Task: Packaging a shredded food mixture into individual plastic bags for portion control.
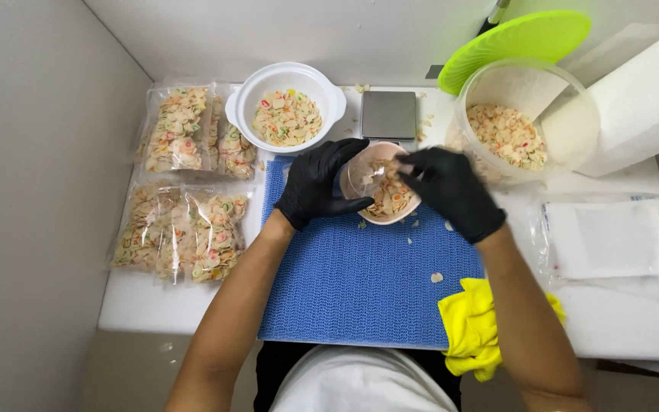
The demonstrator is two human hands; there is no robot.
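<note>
Both my hands wear black gloves and meet over a small pink bowl of colourful cracker chips at the far edge of the blue mat. My left hand cups the bowl's left side, with what looks like a clear plastic bag held at its rim. My right hand reaches in from the right, fingertips pinched at the bowl's top edge among the chips.
A white bowl of chips and a grey scale stand behind. A clear tub with a green lid sits at right. Filled bags lie left, empty bags right, a yellow cloth near.
</note>
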